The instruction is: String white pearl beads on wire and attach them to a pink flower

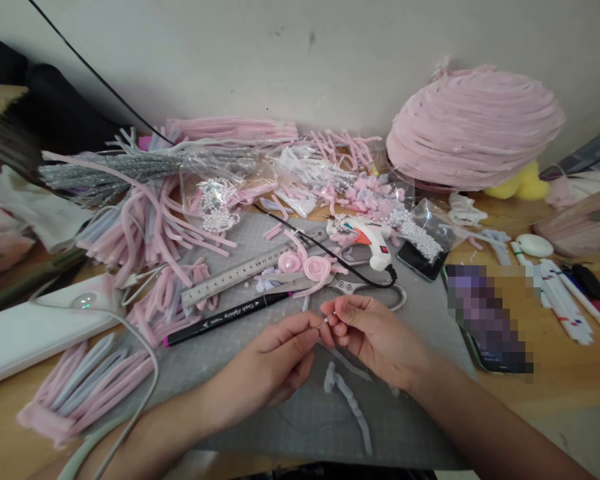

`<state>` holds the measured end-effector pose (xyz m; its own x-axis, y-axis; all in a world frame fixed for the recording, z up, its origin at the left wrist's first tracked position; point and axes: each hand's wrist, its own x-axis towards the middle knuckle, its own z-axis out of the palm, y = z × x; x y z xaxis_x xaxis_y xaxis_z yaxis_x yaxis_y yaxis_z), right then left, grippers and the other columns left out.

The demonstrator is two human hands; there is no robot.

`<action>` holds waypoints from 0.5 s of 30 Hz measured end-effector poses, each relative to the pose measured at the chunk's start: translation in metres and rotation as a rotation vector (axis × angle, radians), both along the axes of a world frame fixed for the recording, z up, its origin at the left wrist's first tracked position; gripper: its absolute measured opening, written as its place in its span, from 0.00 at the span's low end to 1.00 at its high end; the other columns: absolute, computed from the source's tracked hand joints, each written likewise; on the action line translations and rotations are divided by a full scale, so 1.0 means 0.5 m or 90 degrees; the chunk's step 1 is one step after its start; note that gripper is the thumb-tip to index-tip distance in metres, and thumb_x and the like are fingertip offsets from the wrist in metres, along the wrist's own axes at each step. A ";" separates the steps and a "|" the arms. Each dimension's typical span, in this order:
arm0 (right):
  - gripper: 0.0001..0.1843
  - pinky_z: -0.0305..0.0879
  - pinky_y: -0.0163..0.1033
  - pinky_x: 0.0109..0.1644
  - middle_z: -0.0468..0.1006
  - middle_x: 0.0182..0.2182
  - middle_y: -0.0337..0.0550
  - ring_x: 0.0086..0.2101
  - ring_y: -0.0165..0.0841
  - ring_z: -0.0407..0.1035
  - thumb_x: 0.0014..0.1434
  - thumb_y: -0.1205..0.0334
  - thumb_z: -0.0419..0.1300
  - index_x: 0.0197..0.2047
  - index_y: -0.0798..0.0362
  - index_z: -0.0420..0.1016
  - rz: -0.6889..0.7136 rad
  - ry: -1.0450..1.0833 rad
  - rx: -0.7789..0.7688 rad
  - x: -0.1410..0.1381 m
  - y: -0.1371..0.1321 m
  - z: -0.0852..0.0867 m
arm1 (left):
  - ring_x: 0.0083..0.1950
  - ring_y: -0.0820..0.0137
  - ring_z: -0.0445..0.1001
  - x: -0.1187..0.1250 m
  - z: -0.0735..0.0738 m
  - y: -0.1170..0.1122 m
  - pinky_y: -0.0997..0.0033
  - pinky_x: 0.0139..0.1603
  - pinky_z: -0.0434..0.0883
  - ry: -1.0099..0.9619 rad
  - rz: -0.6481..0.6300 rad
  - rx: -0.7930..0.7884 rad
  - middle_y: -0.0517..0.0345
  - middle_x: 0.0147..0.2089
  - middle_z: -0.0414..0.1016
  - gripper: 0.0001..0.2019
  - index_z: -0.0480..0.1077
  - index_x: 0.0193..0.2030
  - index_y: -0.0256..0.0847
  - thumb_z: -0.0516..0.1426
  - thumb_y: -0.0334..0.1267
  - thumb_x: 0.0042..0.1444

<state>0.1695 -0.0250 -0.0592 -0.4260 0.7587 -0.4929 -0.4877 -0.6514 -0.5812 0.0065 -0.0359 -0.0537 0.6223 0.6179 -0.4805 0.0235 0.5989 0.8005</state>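
My left hand and my right hand meet over a grey cutting mat, each pinching one end of a short thin wire with a small pearl bead on it. A pale pipe cleaner piece lies on the mat just below my hands. Beyond my fingers lie pink rolled chenille roses, a black marker, a metal ruler and scissors.
A white and orange glue gun with a black cord sits behind the roses. Piles of pink pipe cleaners, bagged pearls and a big pink chenille mound crowd the back. A phone and pens lie at right.
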 end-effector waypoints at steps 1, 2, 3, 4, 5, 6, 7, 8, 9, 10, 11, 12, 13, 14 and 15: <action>0.10 0.61 0.20 0.22 0.71 0.16 0.37 0.19 0.18 0.64 0.44 0.62 0.67 0.26 0.61 0.77 -0.001 0.002 -0.004 0.000 0.000 0.000 | 0.13 0.83 0.45 0.000 0.001 0.000 0.85 0.11 0.46 -0.001 0.001 -0.002 0.72 0.15 0.52 0.12 0.61 0.35 0.40 0.47 0.47 0.58; 0.10 0.61 0.20 0.22 0.71 0.16 0.37 0.19 0.18 0.63 0.45 0.62 0.67 0.26 0.61 0.77 0.000 0.006 -0.008 0.000 0.000 0.000 | 0.13 0.83 0.45 0.000 0.001 0.000 0.85 0.11 0.46 -0.003 0.003 -0.004 0.72 0.15 0.52 0.12 0.61 0.35 0.40 0.47 0.47 0.57; 0.10 0.61 0.20 0.22 0.71 0.16 0.37 0.19 0.18 0.63 0.45 0.62 0.67 0.27 0.61 0.76 0.001 0.011 -0.012 0.000 0.000 0.000 | 0.13 0.83 0.45 0.001 0.002 0.000 0.85 0.11 0.46 -0.003 0.004 -0.005 0.72 0.15 0.52 0.12 0.61 0.34 0.40 0.48 0.47 0.57; 0.10 0.62 0.20 0.22 0.71 0.17 0.38 0.19 0.18 0.64 0.45 0.62 0.67 0.27 0.61 0.76 0.003 0.015 -0.016 0.000 0.000 0.000 | 0.13 0.83 0.45 0.001 0.002 0.000 0.85 0.11 0.46 -0.004 0.007 -0.006 0.72 0.15 0.52 0.12 0.61 0.34 0.40 0.48 0.47 0.57; 0.10 0.62 0.20 0.22 0.72 0.17 0.38 0.19 0.18 0.64 0.45 0.62 0.67 0.27 0.62 0.76 0.006 0.020 -0.021 0.000 0.000 -0.001 | 0.13 0.83 0.45 0.001 0.003 -0.001 0.85 0.11 0.46 -0.005 0.010 -0.007 0.72 0.15 0.52 0.12 0.61 0.34 0.40 0.48 0.47 0.57; 0.10 0.62 0.19 0.22 0.72 0.17 0.38 0.19 0.18 0.64 0.45 0.62 0.67 0.27 0.62 0.76 0.009 0.023 -0.027 0.000 0.001 -0.002 | 0.13 0.83 0.45 0.001 0.002 -0.001 0.85 0.11 0.46 -0.005 0.014 -0.007 0.72 0.15 0.52 0.12 0.61 0.33 0.40 0.49 0.47 0.57; 0.10 0.62 0.19 0.22 0.72 0.17 0.39 0.19 0.18 0.64 0.45 0.62 0.67 0.27 0.62 0.76 0.013 0.025 -0.032 0.001 0.001 -0.002 | 0.13 0.83 0.45 0.002 0.002 -0.001 0.85 0.11 0.45 -0.007 0.018 -0.006 0.72 0.14 0.53 0.12 0.61 0.33 0.40 0.49 0.47 0.56; 0.10 0.62 0.19 0.22 0.72 0.17 0.39 0.19 0.18 0.64 0.45 0.62 0.67 0.27 0.62 0.76 0.016 0.026 -0.035 0.001 0.002 -0.003 | 0.12 0.83 0.45 0.002 0.002 -0.002 0.84 0.11 0.45 -0.010 0.020 -0.007 0.72 0.14 0.53 0.12 0.61 0.33 0.40 0.49 0.48 0.56; 0.10 0.62 0.19 0.21 0.72 0.17 0.39 0.18 0.18 0.64 0.45 0.62 0.67 0.27 0.62 0.76 0.017 0.027 -0.038 0.001 0.002 -0.003 | 0.12 0.83 0.45 0.002 0.002 -0.002 0.84 0.11 0.45 -0.012 0.020 -0.008 0.72 0.14 0.52 0.12 0.61 0.33 0.40 0.49 0.48 0.56; 0.10 0.62 0.19 0.21 0.72 0.17 0.39 0.18 0.18 0.64 0.45 0.62 0.67 0.27 0.62 0.76 0.018 0.027 -0.039 0.001 0.002 -0.004 | 0.12 0.82 0.45 0.002 0.001 -0.002 0.84 0.11 0.45 -0.012 0.018 -0.010 0.72 0.14 0.52 0.12 0.61 0.33 0.40 0.49 0.48 0.56; 0.10 0.62 0.19 0.21 0.72 0.17 0.39 0.18 0.18 0.64 0.45 0.62 0.67 0.27 0.62 0.76 0.018 0.026 -0.038 0.001 0.002 -0.004 | 0.12 0.83 0.45 0.001 0.001 -0.001 0.84 0.11 0.45 -0.011 0.016 -0.012 0.72 0.14 0.52 0.13 0.61 0.33 0.40 0.49 0.48 0.56; 0.10 0.62 0.19 0.21 0.72 0.17 0.39 0.18 0.18 0.63 0.45 0.62 0.67 0.27 0.62 0.76 0.018 0.026 -0.036 0.001 0.002 -0.004 | 0.12 0.83 0.45 0.001 0.001 -0.001 0.84 0.11 0.45 -0.010 0.013 -0.012 0.72 0.14 0.52 0.13 0.61 0.33 0.40 0.49 0.48 0.56; 0.10 0.62 0.19 0.21 0.72 0.17 0.39 0.18 0.18 0.63 0.45 0.62 0.67 0.27 0.62 0.76 0.019 0.026 -0.033 0.001 0.002 -0.004 | 0.12 0.83 0.45 0.000 0.001 0.000 0.84 0.11 0.45 -0.010 0.009 -0.012 0.72 0.14 0.52 0.13 0.61 0.33 0.40 0.49 0.48 0.56; 0.10 0.62 0.19 0.21 0.73 0.17 0.39 0.18 0.18 0.63 0.45 0.62 0.67 0.27 0.62 0.76 0.020 0.026 -0.030 0.001 0.002 -0.004 | 0.12 0.83 0.45 0.000 0.000 0.001 0.84 0.11 0.45 -0.011 0.005 -0.011 0.72 0.14 0.52 0.13 0.61 0.34 0.40 0.49 0.48 0.56; 0.10 0.61 0.19 0.21 0.73 0.16 0.39 0.18 0.18 0.63 0.45 0.61 0.67 0.27 0.61 0.76 0.022 0.025 -0.025 0.001 0.002 -0.004 | 0.12 0.83 0.45 -0.001 0.000 0.001 0.84 0.11 0.46 -0.013 0.001 -0.010 0.72 0.14 0.53 0.13 0.61 0.34 0.40 0.49 0.48 0.56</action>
<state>0.1701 -0.0242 -0.0613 -0.4718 0.7237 -0.5037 -0.4864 -0.6901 -0.5359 0.0061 -0.0353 -0.0535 0.6309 0.6111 -0.4780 0.0067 0.6119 0.7909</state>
